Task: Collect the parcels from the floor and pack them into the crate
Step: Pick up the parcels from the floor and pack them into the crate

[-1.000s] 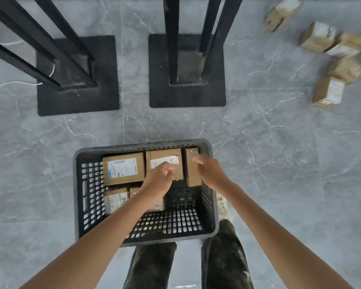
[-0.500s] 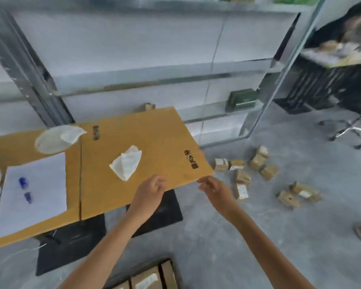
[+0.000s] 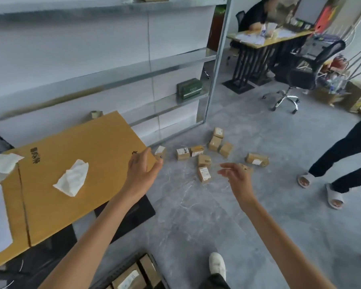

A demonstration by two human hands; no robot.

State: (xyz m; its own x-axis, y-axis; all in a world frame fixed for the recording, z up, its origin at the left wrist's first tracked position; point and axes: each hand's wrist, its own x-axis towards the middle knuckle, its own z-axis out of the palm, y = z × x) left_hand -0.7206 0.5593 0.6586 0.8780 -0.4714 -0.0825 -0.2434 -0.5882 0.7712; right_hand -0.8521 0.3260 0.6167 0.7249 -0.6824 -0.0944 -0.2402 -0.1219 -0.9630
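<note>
At the left, a yellow-brown wooden bench (image 3: 75, 147) carries a crumpled white tissue (image 3: 71, 180) near the middle of its top. The left hand (image 3: 142, 174) hangs over the bench's right-hand corner, fingers spread and relaxed, holding nothing. Below it, at the bottom edge of the view, the dark grey slatted plastic crate (image 3: 117, 270) sits on the grey marbled floor (image 3: 196, 215) with several labelled parcels already inside. Further right, the small brown cardboard parcels (image 3: 204, 160) left to gather lie scattered along the floor's far edge, near the foot of the metal shelving (image 3: 214, 80). The right hand (image 3: 238, 178) reaches toward them, fingers loose and likewise empty. The step in hand looks like going for the next load. The next move probably calls for stepping closer, stooping, and closing each hand round one of the nearest parcels.
</note>
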